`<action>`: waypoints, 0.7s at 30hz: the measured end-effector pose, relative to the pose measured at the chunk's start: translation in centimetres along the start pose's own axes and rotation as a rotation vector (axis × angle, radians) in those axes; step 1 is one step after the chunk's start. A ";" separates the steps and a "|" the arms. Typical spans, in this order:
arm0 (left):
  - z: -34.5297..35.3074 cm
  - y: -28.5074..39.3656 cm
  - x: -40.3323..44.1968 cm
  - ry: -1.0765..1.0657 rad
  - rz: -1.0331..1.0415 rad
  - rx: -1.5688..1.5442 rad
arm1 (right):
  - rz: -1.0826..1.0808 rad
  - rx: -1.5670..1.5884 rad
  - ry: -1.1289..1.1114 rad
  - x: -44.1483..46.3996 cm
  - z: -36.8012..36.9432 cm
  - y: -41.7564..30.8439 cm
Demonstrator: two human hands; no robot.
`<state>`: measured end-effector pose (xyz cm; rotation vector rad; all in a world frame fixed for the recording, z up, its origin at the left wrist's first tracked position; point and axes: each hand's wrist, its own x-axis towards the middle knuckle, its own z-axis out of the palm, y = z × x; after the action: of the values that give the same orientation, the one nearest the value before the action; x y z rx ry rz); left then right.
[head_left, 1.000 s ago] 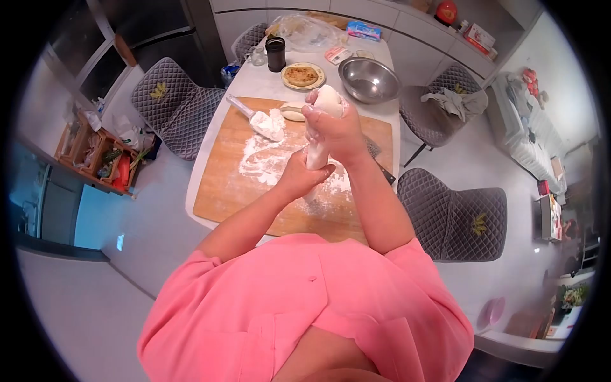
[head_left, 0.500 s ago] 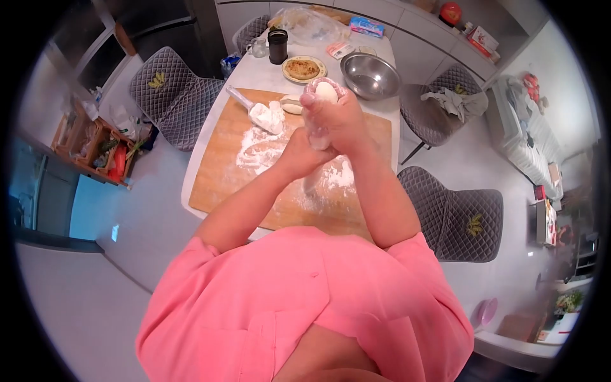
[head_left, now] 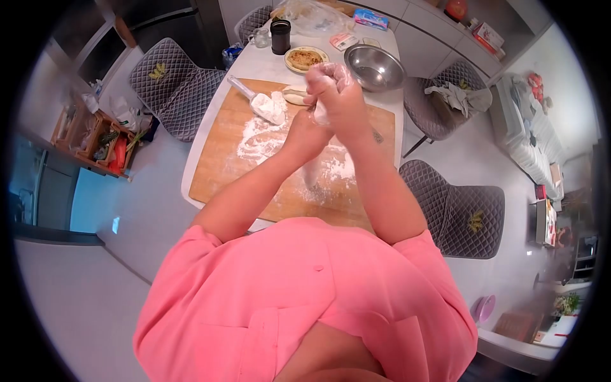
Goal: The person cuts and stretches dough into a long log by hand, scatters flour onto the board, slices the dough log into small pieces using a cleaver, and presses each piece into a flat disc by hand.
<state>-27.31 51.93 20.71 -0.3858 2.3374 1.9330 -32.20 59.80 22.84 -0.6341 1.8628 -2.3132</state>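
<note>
White dough (head_left: 321, 114) shows between my two raised hands, above a floured wooden board (head_left: 219, 159). Closed around its upper part is my right hand (head_left: 340, 95), with white flour on the fingers. My left hand (head_left: 309, 134) is wrapped round it lower down, just left of my right wrist. A scoop of flour (head_left: 268, 108) lies on the board to the left, beside loose flour (head_left: 254, 143). Another pale dough piece (head_left: 295, 95) rests at the board's far edge, partly behind my hands.
Beyond the board stand a plate with a browned flatbread (head_left: 305, 60), a black cup (head_left: 280, 37) and a steel bowl (head_left: 374, 67). Plastic bags (head_left: 312, 18) lie at the far end. Grey chairs (head_left: 178, 89) flank the table.
My right hand has closed over the top of the dough, whose rounded end showed above it before. My left hand has turned and moved up closer to my right. The view has shifted slightly.
</note>
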 end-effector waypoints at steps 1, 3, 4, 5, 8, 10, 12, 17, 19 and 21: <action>0.5 -0.9 0.4 0.066 0.132 0.048 | -0.160 -0.225 0.111 -0.2 0.3 0.3; 1.2 -2.5 0.9 0.123 0.257 0.097 | -0.134 -0.239 0.134 -0.5 0.2 -0.5; 1.4 -3.0 1.2 0.107 0.390 0.114 | 0.000 -0.084 0.099 -0.3 -0.2 -1.0; 1.4 -3.4 1.5 0.090 0.522 0.130 | 0.134 0.072 0.063 -0.1 -0.6 -1.3; 0.1 -2.4 0.9 -0.071 0.269 -0.089 | 0.234 0.523 -0.130 0.4 -2.3 -0.4; 0.2 -2.1 1.2 -0.108 0.154 -0.139 | 0.151 0.347 -0.001 -0.1 -0.6 -0.5; 0.5 -2.1 1.6 -0.145 0.038 -0.188 | 0.065 0.171 0.126 -0.2 0.3 0.1; 1.4 -4.4 2.2 0.007 0.492 -0.018 | 0.138 0.199 0.143 -0.7 0.4 -2.0; 0.9 -4.8 1.9 -0.097 0.411 -0.055 | 0.156 0.335 0.098 -0.3 -0.5 -1.1; 0.8 -5.2 1.8 -0.193 0.274 -0.100 | 0.109 0.270 0.182 -0.3 -0.6 -0.2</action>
<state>-27.88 51.60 15.23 0.1192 2.2734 2.0993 -32.09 60.53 22.82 -0.2907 1.5607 -2.5580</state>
